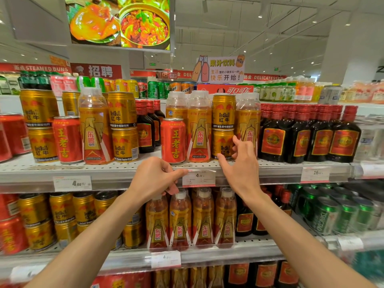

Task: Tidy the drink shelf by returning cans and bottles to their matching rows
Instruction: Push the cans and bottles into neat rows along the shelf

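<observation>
Both hands reach toward the middle shelf (270, 166) in the head view. Right hand (242, 163) is spread, thumb low and fingers raised, its fingertips (235, 140) at the side of the lower gold Red Bull can (222, 143), which stands under a second gold can (223, 110); whether the fingers actually touch the can I cannot tell, and they are not wrapped round it. That stack of two sits between two tall orange-labelled bottles (198, 129), out of place among them. Just left of those bottles stands a red can (173, 141), right above the left hand.

Left hand (155, 176) hangs in front of the shelf edge, below the red can, fingers loosely curled with the thumb and forefinger close to the 4.20 price tag (198, 177); it holds nothing that shows.

Farther left on the same shelf stand more gold cans (122, 125), another red can (66, 139) and one more orange-labelled bottle (93, 127), mixed together. To the right runs a row of dark bottles with red caps (307, 136). On the shelf below, orange-labelled bottles (191, 221) stand in a row beside gold cans (62, 215).
</observation>
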Demonstrator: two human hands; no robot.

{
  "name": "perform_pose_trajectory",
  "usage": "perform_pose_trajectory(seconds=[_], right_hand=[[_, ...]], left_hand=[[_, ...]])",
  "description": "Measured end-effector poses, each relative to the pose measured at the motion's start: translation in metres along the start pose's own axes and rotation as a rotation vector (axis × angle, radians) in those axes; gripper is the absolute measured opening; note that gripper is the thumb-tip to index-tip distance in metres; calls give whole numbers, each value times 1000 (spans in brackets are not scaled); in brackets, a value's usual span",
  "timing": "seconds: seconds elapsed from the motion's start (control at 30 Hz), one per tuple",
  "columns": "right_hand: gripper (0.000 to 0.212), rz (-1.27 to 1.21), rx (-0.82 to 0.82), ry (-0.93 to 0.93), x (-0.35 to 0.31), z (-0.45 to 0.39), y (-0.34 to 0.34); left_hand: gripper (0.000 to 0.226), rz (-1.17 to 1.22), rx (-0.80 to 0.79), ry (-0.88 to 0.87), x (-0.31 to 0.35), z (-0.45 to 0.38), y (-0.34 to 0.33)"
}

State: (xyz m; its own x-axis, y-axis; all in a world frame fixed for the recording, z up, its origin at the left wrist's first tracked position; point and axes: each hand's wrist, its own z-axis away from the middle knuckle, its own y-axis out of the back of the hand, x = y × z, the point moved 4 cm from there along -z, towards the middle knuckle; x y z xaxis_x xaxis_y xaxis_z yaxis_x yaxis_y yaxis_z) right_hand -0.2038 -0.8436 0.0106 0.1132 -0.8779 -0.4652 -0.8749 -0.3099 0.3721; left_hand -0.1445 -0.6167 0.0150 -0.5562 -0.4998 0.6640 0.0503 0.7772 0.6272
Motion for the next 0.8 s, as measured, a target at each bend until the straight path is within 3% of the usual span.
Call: perform_pose_trajectory(seconds=[0.13, 0.27, 0.5, 0.8], right_hand=[[62, 54, 0, 71, 4, 2, 10], [57, 70, 126, 71, 13, -9, 31], [74, 164, 53, -77, 25, -25, 33], [81, 158, 130, -124, 26, -29, 23]], left_hand=[[50, 0, -1, 2, -1, 0, 0], [50, 10, -12, 13, -2, -2, 0], [48, 7, -5, 16, 2, 0, 1], [51, 16, -21, 22, 2, 1, 1]])
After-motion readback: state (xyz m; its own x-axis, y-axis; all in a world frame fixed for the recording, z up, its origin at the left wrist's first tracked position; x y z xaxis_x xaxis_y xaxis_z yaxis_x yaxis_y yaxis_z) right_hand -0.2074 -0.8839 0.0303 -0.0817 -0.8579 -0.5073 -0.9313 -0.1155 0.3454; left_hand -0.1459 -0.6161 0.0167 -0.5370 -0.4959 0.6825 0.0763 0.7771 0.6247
